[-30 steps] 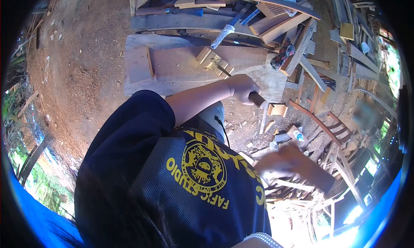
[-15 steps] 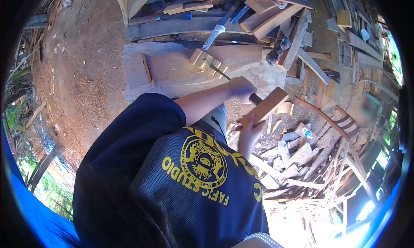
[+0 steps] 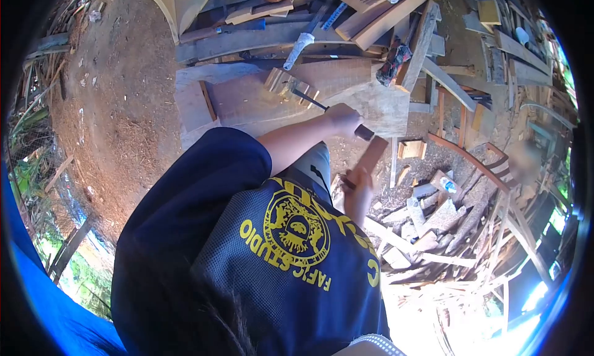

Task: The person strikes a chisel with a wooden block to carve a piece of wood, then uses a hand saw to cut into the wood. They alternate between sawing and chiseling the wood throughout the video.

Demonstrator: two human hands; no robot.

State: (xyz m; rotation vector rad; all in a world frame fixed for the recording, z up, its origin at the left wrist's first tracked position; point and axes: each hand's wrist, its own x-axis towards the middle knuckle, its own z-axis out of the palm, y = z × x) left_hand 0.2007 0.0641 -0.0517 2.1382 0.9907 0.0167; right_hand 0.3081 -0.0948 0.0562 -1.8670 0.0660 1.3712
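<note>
My left hand is wrapped around a chisel, whose dark handle end sticks out on the right of the fist. The chisel's metal shaft slants up and left to a small slotted wooden piece lying on a broad plank. Below and right, my right hand grips a block of wood. The upper end of this block is right by the butt of the chisel handle. Part of the block is hidden by the right fingers.
The broad plank spans the space in front of me. Loose boards are heaped beyond it, with a wrapped handle among them. Wood offcuts and a curved wooden frame lie to the right. Bare earth stretches left.
The block in my right hand has swung and turned, now showing a narrower face near the chisel's butt. My left hand still holds the chisel at the slotted piece. The view has shifted slightly.
</note>
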